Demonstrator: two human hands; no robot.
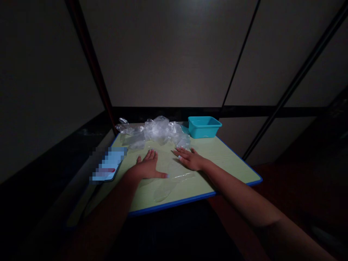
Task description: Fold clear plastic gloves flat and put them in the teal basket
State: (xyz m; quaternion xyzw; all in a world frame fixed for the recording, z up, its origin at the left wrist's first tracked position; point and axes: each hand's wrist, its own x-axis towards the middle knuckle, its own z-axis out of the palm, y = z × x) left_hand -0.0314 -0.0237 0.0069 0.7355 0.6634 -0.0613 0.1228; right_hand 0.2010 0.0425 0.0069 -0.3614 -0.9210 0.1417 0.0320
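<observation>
A clear plastic glove or bag [167, 186] lies spread on the pale yellow table [223, 156], too see-through to name for certain. My left hand [149, 167] rests on its left side, palm down, with the thumb stretched out to the right. Across from it, my right hand [189, 158] lies flat at the sheet's right side with fingers pointing left. Neither hand grips anything; both have their fingers extended. Just beyond my fingertips sits a crumpled heap of clear plastic [160, 130].
A turquoise plastic basin [203, 128] stands at the table's far right corner. At the left edge lies a phone [108, 166] with its screen lit, partly blurred out. Blue edging [174, 201] runs round the tabletop. Dark-framed panels [168, 54] rise behind the table.
</observation>
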